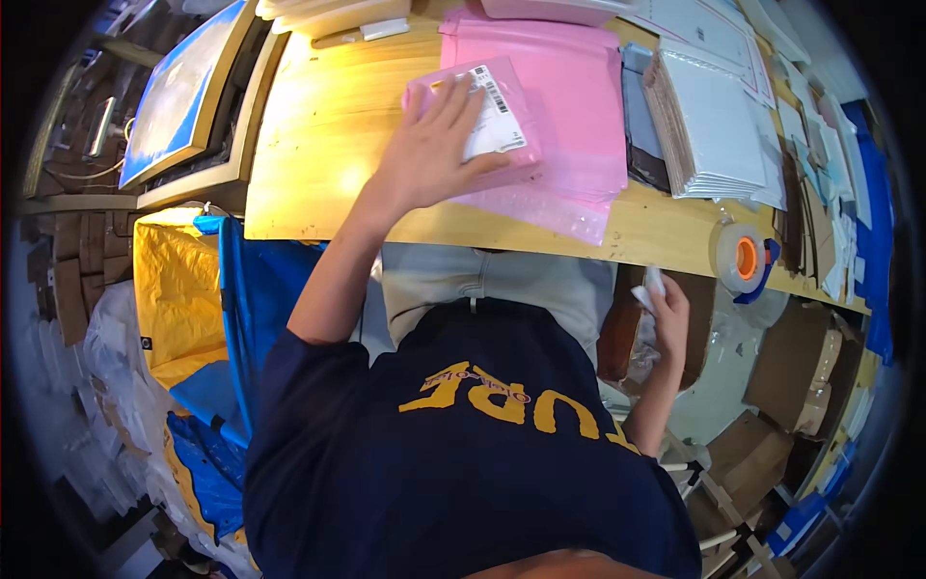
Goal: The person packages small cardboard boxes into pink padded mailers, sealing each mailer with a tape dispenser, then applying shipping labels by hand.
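A pink wrapped parcel (529, 164) with a white shipping label (496, 125) lies on the wooden table. My left hand (429, 154) rests flat over the parcel's left side, fingers stretched across the label's edge. Beneath the parcel is a stack of pink mailer bags (576, 106), the lowest reaching toward the table's front edge. My right hand (672, 317) is below that edge on the right, closed on a crumpled white scrap (651, 289). An open brown box (617, 338) stands behind and beside this hand; I cannot tell whether they touch.
White bubble mailers (709, 125) are stacked at the table's right. A tape roll (743, 256) sits at the front right edge. A screen (183, 87) stands on the left, above a yellow and blue bag (178, 289). Cardboard boxes (801, 367) lie lower right.
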